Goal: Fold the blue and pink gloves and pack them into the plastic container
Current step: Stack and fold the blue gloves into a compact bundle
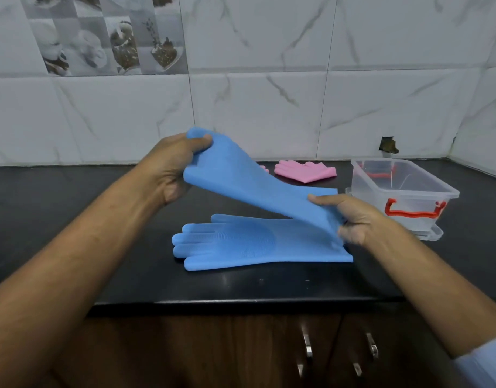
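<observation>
Holding a soft blue silicone glove (258, 186) up off the counter, the person is stretching it slantwise between both hands. The left hand (171, 169) is gripping the high end, its thumb pressing down on top near the glove's upper tip and its fingers curling beneath, so the rubber is sitting clamped between them. The right hand (350, 219) is pinching the low end, thumb lying flat across the upper face and fingers tucked under the edge, closed tight on the sheet. Which end of the glove is the cuff, I cannot tell from here.

Directly under that raised glove, a second blue silicone glove with a ribbed round patch on its palm (249, 245) is lying flat on the glossy black countertop (101, 219), fingers pointing left, cuff reaching right to just below the right hand.

Further back, the flat pink gloves (305, 170) are resting near the white marble-look wall tiles (269, 107), partly hidden behind the lifted blue one. Over on the right, the clear rectangular plastic container with red handles (403, 197) is standing open, sitting on what looks like its clear lid. Below the counter edge, brown wooden cabinet doors with metal handles (308, 348) are showing.
</observation>
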